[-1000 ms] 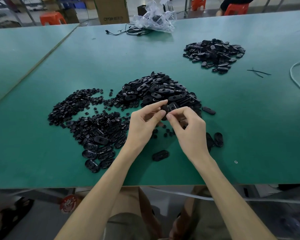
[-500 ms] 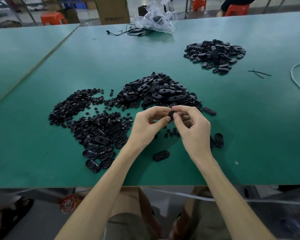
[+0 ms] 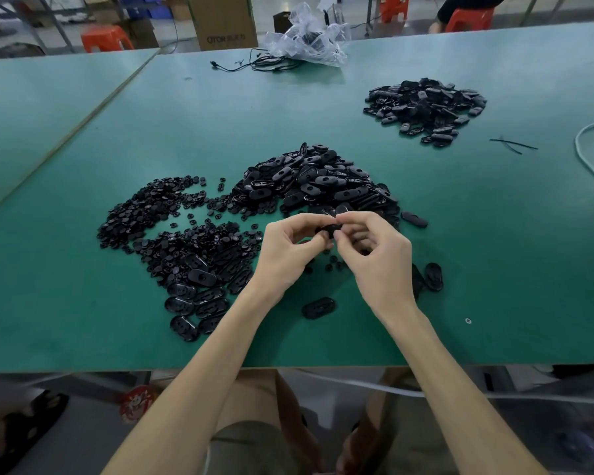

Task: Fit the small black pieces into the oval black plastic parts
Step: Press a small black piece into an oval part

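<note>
Green table (image 3: 460,252) carries everything. Mid-table: big heap of oval black plastic parts (image 3: 316,183). Left of it, touching its edge: spread of small black pieces (image 3: 158,214), with a few oval parts mixed in at its near end. Far right: second heap of oval parts (image 3: 426,108), well apart from the first. Crumpled clear plastic bag (image 3: 306,39) at the far edge, black cable beside it.

Left hand (image 3: 285,252) and right hand (image 3: 381,262) meet just in front of the big heap, raised off the table. Both have fingers curled, thumb and fingertips pinching one held oval part (image 3: 328,230) between them. Can't tell if a small piece sits in it; the fingers cover it.

One loose oval part (image 3: 319,307) lies on the table below the wrists. Another oval part (image 3: 433,275) lies just right of the right hand. Tiny pale ring (image 3: 468,320) near the front right.
</note>
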